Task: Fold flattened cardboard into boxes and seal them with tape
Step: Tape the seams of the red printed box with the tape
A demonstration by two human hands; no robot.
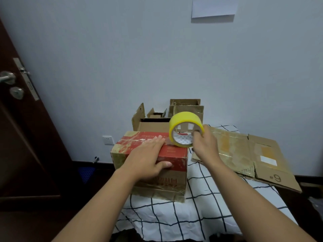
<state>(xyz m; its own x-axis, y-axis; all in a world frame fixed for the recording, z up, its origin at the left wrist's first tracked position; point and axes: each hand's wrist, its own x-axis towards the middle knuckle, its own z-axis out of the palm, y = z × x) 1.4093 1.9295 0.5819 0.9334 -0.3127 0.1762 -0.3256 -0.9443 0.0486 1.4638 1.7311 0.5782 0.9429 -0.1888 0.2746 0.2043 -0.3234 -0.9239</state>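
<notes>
A folded red and brown cardboard box (176, 154) stands on the checked cloth (201, 215). My left hand (148, 158) lies flat on its top, fingers straight, thumb down on the front face. My right hand (204, 142) grips a yellow roll of tape (183, 121) just above the box's far right corner, fingers hooked through its core. A short strip of clear tape runs from the roll to the box top by my left fingertips. Flattened cardboard (244, 151) lies to the right.
Several open brown boxes (152, 123) stand behind against the pale wall. A dark door (22, 137) with a metal handle is at the left. A wall socket (108, 140) sits low behind the box. The cloth's edges drop to a dark floor.
</notes>
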